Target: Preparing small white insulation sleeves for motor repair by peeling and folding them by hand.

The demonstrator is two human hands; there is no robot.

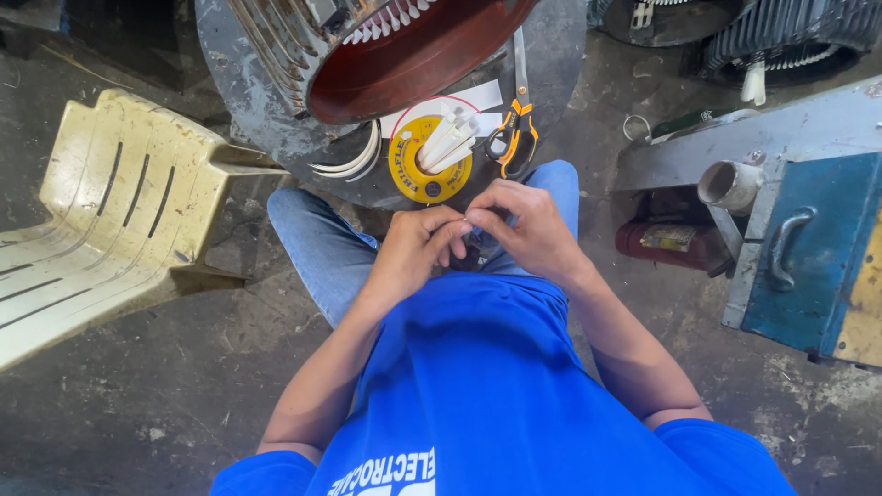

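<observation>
A small pale strip (462,220) sits pinched between the fingertips of the left hand (413,250) and right hand (524,230), above the knees. At twelve o'clock lie a yellow reel (429,161) and scissors (514,133); at nine, a chair (101,211).

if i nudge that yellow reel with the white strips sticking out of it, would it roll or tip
Probably neither: the yellow reel lies flat on its broad face on the round metal plate, so it would likely slide. The white strips stand loosely in its hub and look thin, so they may shift or spill. It looks light enough to move easily.
</observation>
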